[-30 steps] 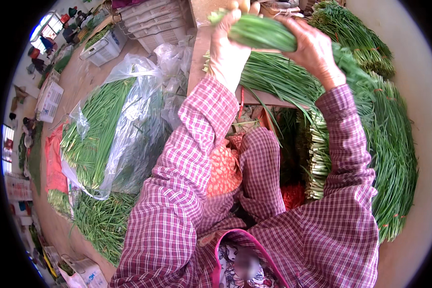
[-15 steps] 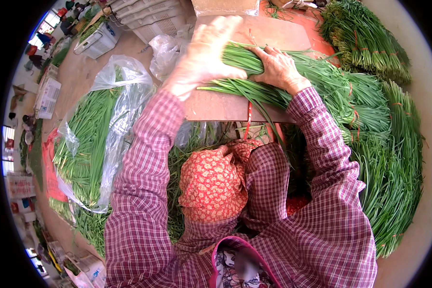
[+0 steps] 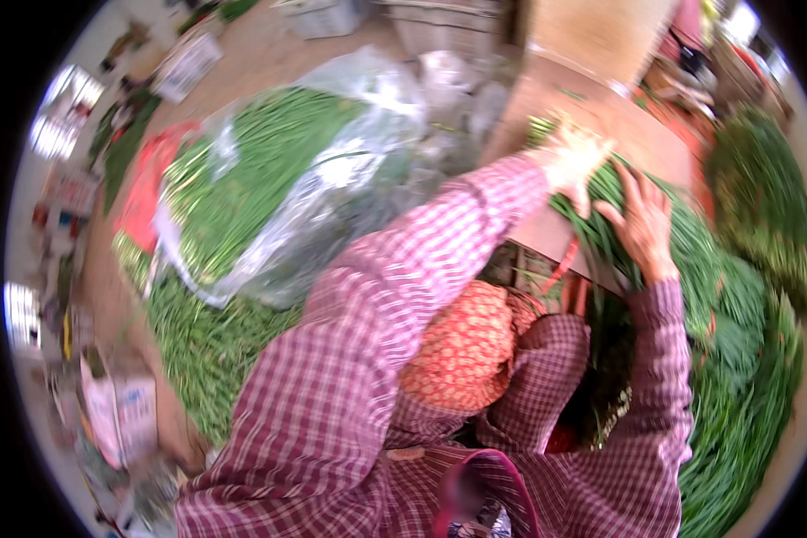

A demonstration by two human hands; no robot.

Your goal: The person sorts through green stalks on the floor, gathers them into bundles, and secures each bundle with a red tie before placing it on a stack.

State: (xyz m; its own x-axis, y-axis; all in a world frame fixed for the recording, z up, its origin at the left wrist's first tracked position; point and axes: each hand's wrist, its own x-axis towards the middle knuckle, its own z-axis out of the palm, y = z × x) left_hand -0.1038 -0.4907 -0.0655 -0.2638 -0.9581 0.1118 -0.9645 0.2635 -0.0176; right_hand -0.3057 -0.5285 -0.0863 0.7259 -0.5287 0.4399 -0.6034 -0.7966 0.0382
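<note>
A loose bunch of long green chives (image 3: 607, 186) lies across a pinkish-brown board (image 3: 592, 100). My left hand (image 3: 576, 163), somewhat blurred, spans the bunch near its pale stem ends, thumb on the near side and fingers on the far side. Close by on the right, my right hand (image 3: 641, 224) is curved over the leaves, its thumb toward the left hand. Some leaves hang down past the board's near edge, and a red strip (image 3: 562, 265) dangles there too. The undersides of both hands are hidden.
Tied chive bundles (image 3: 731, 296) are heaped on the right, with another stack (image 3: 762, 193) farther back. More chives (image 3: 264, 166) lie on the left in a clear plastic bag (image 3: 282, 238). Loose greens (image 3: 202, 359) spread below it. Behind the board stands a cardboard box (image 3: 596, 36).
My view has swung left, so the board and hands appear farther right. My left hand has come down from beside the stem ends onto the bunch. My right hand remains on the leaves.
</note>
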